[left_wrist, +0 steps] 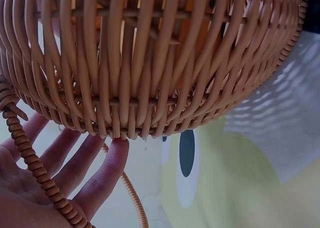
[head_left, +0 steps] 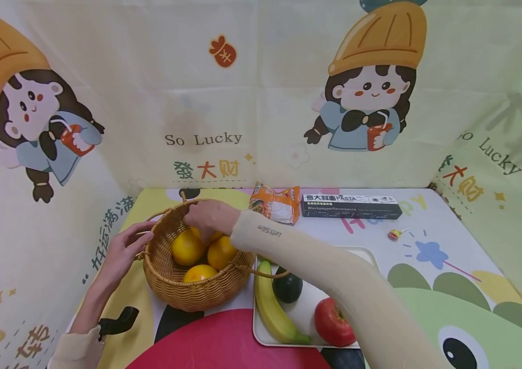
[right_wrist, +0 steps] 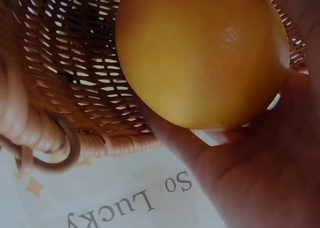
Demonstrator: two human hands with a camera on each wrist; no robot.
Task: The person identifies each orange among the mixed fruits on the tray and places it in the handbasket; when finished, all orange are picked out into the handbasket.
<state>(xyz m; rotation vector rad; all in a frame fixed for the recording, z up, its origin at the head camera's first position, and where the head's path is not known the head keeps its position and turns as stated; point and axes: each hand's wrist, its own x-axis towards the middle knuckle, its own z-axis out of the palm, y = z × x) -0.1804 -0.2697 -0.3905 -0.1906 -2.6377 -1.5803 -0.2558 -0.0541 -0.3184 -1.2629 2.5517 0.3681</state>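
A brown wicker basket [head_left: 196, 294] stands on the left of the table with several oranges inside, among them one orange [head_left: 200, 274] near its front wall. My right hand [head_left: 212, 218] reaches down into the basket. In the right wrist view its thumb and palm curve round an orange [right_wrist: 205, 57]; the far fingers are partly hidden. At the basket's left side, my left hand [head_left: 124, 248] touches the rim. The left wrist view shows its fingers [left_wrist: 102, 178] nearly straight against the wicker, with the looped handle [left_wrist: 37, 168] crossing in front of the palm.
Right of the basket, a white tray [head_left: 304, 328] holds a banana [head_left: 270, 307], a dark avocado [head_left: 288, 287] and a red apple [head_left: 332, 323], partly under the right forearm. Behind lie an orange packet [head_left: 275, 204], a pasta box [head_left: 350, 206] and a lollipop [head_left: 394, 234].
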